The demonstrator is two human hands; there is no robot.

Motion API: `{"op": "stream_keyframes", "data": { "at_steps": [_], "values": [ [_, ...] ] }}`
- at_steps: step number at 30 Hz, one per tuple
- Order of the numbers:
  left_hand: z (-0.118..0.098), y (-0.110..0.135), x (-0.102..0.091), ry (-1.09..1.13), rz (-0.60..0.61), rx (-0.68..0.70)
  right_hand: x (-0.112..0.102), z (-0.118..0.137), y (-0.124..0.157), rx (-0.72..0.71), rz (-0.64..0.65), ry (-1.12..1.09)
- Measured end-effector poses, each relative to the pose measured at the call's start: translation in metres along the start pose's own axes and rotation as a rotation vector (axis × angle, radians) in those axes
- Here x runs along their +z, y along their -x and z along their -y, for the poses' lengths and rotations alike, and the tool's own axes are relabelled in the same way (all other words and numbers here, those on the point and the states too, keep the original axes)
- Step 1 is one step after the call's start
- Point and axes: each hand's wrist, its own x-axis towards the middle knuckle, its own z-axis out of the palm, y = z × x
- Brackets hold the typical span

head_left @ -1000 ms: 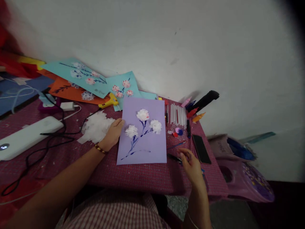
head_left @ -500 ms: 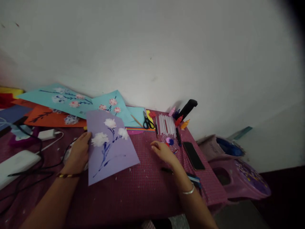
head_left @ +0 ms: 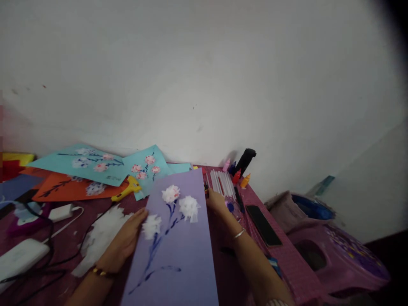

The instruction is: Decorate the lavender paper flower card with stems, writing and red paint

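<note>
A purple sheet of paper (head_left: 188, 263) is raised and tilted over the table, with a dark blue painted stem and three fluffy white paper flowers. The top flower (head_left: 171, 194) has reddish spots. My left hand (head_left: 129, 236) grips the sheet's left edge, fingers closed at it. My right hand (head_left: 217, 203) is at the sheet's right edge, its fingertips mostly hidden behind the paper, so their hold cannot be made out. White torn paper pieces (head_left: 100, 238) lie beside my left hand. Close by is a yellow glue gun (head_left: 127, 190).
Turquoise (head_left: 92, 165) and orange sheets (head_left: 60, 187) with flower pictures lie at the back left. White glue sticks (head_left: 225, 183), paint bottles (head_left: 245, 181) and a phone (head_left: 264, 225) are on the right. A white power bank (head_left: 24, 259) and cables lie left. A pink stool (head_left: 331, 250) stands beyond the table.
The purple sheet has moved right and closer to me with my left hand. My right hand now sits at its right edge. The glue gun has come into view; the scissors are largely covered.
</note>
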Motion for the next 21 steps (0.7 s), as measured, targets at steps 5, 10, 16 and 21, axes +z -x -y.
{"op": "stream_keyframes", "data": {
  "at_steps": [5,10,16,21],
  "values": [
    [0.028,-0.010,0.010,-0.307,-0.045,0.161,-0.019,-0.020,0.008,-0.029,-0.100,-0.350],
    [0.038,-0.016,0.008,-0.452,-0.072,0.242,-0.028,-0.042,0.046,-0.127,-0.225,-0.802],
    [0.037,-0.011,0.009,-0.493,-0.076,0.333,-0.009,-0.027,0.083,-0.217,-0.184,-1.078],
    [0.031,-0.004,0.009,-0.565,-0.113,0.471,0.003,-0.012,0.099,-0.225,-0.078,-1.135]
  ]
}}
